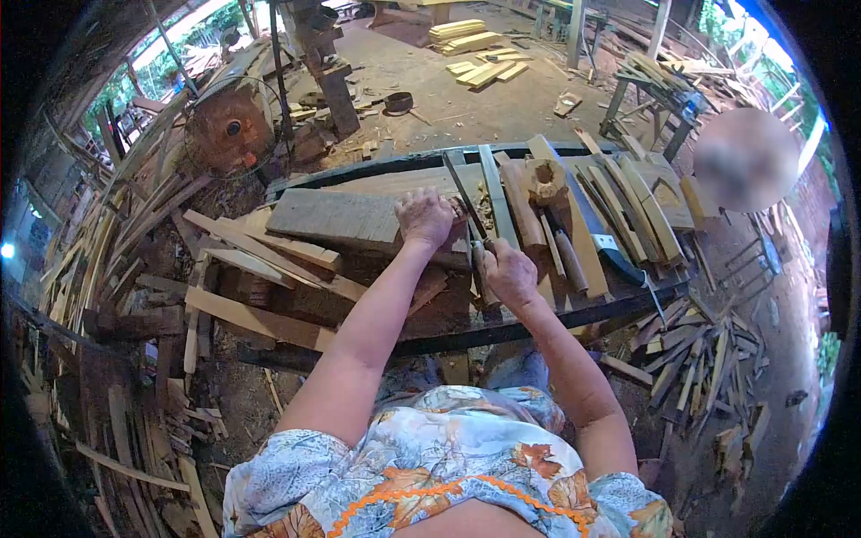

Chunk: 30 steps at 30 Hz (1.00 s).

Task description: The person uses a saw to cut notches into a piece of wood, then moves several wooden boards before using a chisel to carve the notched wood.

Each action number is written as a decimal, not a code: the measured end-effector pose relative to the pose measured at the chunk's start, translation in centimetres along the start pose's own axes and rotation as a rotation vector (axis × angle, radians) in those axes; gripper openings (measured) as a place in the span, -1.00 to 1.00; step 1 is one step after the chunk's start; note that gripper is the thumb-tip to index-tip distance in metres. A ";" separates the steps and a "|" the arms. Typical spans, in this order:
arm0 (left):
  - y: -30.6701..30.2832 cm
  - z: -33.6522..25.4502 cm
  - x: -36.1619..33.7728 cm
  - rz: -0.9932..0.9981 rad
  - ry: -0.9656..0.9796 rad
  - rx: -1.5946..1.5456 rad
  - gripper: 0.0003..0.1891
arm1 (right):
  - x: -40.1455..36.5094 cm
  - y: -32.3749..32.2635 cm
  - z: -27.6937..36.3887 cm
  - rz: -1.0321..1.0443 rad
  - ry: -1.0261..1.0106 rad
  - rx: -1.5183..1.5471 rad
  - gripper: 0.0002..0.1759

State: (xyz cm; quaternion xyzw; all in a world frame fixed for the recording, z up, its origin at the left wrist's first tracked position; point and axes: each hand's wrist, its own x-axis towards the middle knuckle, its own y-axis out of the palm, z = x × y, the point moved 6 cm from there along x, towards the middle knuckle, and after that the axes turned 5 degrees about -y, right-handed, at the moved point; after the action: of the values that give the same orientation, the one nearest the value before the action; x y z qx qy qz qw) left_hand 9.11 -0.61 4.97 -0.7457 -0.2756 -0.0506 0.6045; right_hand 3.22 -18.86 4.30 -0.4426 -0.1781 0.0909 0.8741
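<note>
Workbench (556,316) middle: I see left hand (423,218) pressing the grey plank (332,220), grasp unclear; right hand (509,273) closed round a dark-bladed tool (465,193) near the front edge.

The dark-framed workbench (628,302) bears a thick grey plank (332,220), loose wooden slats (632,202) and a teal-handled saw (619,255).

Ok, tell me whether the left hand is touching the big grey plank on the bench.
Touching. The head view shows the left hand pressed down on the right end of the grey plank, with no gap between them.
</note>
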 end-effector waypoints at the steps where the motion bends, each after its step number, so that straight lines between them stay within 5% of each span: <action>1: -0.2 -0.1 -0.1 0.004 -0.005 -0.004 -0.72 | 0.0 0.0 0.0 -0.002 0.005 -0.022 -0.67; 10: -0.2 0.1 0.1 0.009 -0.024 -0.022 -0.71 | -0.8 -0.6 1.4 0.066 0.002 -0.131 -0.70; 18: -0.4 0.0 0.0 0.029 -0.017 -0.062 -0.71 | -8.8 -4.0 1.2 0.141 -0.051 -0.159 -0.83; 30: -0.6 -0.2 -0.1 -0.001 -0.013 -0.043 -0.73 | 3.6 1.9 1.2 0.049 -0.062 -0.187 -0.86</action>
State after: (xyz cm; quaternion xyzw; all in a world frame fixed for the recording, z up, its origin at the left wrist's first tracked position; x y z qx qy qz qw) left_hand 8.83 -0.81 5.50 -0.7587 -0.2788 -0.0522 0.5865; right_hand 6.04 -15.69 4.23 -0.5233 -0.2022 0.1089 0.8206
